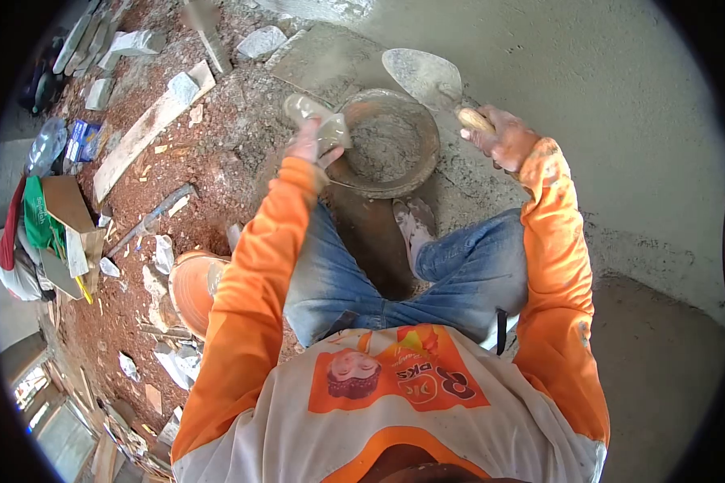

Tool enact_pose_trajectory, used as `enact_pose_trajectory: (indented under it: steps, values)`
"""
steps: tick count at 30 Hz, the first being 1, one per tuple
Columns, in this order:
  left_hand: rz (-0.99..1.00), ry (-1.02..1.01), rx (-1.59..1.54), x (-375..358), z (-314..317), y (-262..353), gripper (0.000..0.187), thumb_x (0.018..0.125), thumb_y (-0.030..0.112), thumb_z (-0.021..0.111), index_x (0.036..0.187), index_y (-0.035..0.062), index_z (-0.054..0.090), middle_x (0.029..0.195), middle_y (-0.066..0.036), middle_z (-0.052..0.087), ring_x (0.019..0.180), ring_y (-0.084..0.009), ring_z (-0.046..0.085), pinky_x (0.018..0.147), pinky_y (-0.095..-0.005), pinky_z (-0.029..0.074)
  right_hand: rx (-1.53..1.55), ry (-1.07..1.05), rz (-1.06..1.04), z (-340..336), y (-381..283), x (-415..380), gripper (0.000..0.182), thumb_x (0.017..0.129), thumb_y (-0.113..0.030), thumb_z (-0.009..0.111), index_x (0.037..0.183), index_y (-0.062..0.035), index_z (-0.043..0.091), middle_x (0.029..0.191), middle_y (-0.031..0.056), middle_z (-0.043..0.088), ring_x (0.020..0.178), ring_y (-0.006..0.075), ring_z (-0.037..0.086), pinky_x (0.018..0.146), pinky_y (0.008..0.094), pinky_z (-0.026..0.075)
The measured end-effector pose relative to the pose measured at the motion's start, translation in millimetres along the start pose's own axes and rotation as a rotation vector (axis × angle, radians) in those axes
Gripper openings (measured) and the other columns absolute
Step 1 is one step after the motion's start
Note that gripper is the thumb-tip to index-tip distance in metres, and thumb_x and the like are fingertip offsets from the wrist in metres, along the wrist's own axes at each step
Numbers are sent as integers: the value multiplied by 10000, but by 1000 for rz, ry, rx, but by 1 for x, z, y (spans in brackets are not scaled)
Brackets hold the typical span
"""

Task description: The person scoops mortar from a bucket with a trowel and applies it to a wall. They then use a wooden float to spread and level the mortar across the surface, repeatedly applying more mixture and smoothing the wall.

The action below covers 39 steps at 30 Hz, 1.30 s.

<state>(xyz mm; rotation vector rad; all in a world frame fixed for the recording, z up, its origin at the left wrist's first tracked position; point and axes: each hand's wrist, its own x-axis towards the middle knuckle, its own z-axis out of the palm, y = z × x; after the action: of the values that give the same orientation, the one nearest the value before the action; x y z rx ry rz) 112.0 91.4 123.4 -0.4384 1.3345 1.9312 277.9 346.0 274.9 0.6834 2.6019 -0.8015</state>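
Note:
My right hand [506,141] is closed round the wooden handle of a trowel [419,74]. The broad, mortar-smeared blade points up and left, close to the rough plastered wall. My left hand [308,143] grips a pale, translucent plastic-looking piece [330,133], blurred, whose exact kind I cannot make out. That piece is at the left rim of a round basin [433,161]. Wet grey mortar [385,145] lies inside the basin, which stands on the ground in front of my feet.
Left of me are a wooden plank [141,145], a metal bar [151,217] and an orange-brown round basin [197,290] on reddish soil. Offcuts and a green bag [39,211] lie farther left. The plastered wall [620,121] rises on the right.

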Motion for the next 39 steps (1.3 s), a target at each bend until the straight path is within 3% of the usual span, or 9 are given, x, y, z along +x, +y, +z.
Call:
enact_pose_trajectory:
  steps: [7, 14, 17, 23, 25, 30, 33, 35, 39]
  values:
    - [720, 182, 218, 40, 42, -44, 474, 730, 139, 692, 1060, 12, 376, 932, -126, 556, 823, -177, 556, 723, -270, 465, 4, 14, -37, 3, 1, -2, 612, 812, -479, 546, 1198, -18, 430, 830, 118, 539, 575, 144, 517, 520, 303, 440]
    - [106, 187, -514, 5, 6, 31, 606, 812, 462, 532, 1185, 17, 357, 963, -169, 529, 809, -313, 556, 775, -435, 475, -159, -23, 39, 15, 10, 19, 538, 821, -413, 544, 1185, -30, 445, 943, 176, 584, 844, 276, 584, 756, 379, 447]
    - [310, -4, -540, -41, -76, 71, 393, 802, 297, 543, 1058, 1, 503, 1008, -168, 544, 875, -292, 559, 735, -351, 520, -423, -119, 83, 31, -14, 35, 407, 857, -350, 479, 1152, -70, 470, 1042, 190, 575, 971, 309, 562, 828, 391, 428]
    - [325, 652, -520, -160, -307, 45, 623, 798, 548, 432, 1183, 59, 433, 1171, -158, 466, 1019, -314, 491, 917, -391, 419, -858, -37, -12, 101, -13, 86, 339, 848, -168, 433, 1148, -32, 511, 1033, 129, 602, 992, 217, 578, 780, 401, 476]
    - [202, 1057, -578, -214, -235, 55, 535, 867, 450, 380, 1267, 95, 363, 1205, -150, 435, 1037, -316, 479, 849, -423, 477, -843, -98, -24, 137, 12, 102, 335, 844, -173, 440, 1140, -36, 517, 1035, 129, 602, 992, 224, 577, 784, 402, 474]
    - [434, 1194, -130, -221, -192, 25, 420, 881, 219, 424, 1235, 0, 375, 1263, -163, 369, 1045, -294, 476, 774, -363, 529, -803, -388, -76, 131, -37, 60, 314, 829, -196, 473, 1103, -59, 542, 1042, 131, 600, 994, 256, 570, 809, 407, 463]
    - [753, 442, 420, -156, -148, -22, 366, 840, 246, 511, 1127, 20, 488, 1069, -106, 504, 967, -213, 537, 697, -292, 522, -781, -501, -71, 104, -52, 40, 302, 819, -209, 493, 1081, -73, 557, 1047, 133, 599, 995, 276, 566, 824, 410, 456]
    - [317, 443, 181, -106, -76, -15, 387, 833, 289, 534, 1106, 15, 517, 1047, -109, 529, 988, -227, 530, 817, -335, 449, -767, -522, -48, 86, -56, 39, 294, 813, -219, 506, 1066, -82, 567, 1050, 133, 598, 996, 288, 563, 833, 412, 451]
    - [67, 641, 724, 61, -38, -65, 720, 813, 540, 399, 1243, -38, 401, 1236, -267, 435, 1179, -377, 398, 980, -391, 316, -823, -384, -23, 91, -40, 66, 307, 862, -227, 428, 1100, -77, 551, 1096, 113, 582, 1045, 268, 540, 896, 382, 419]
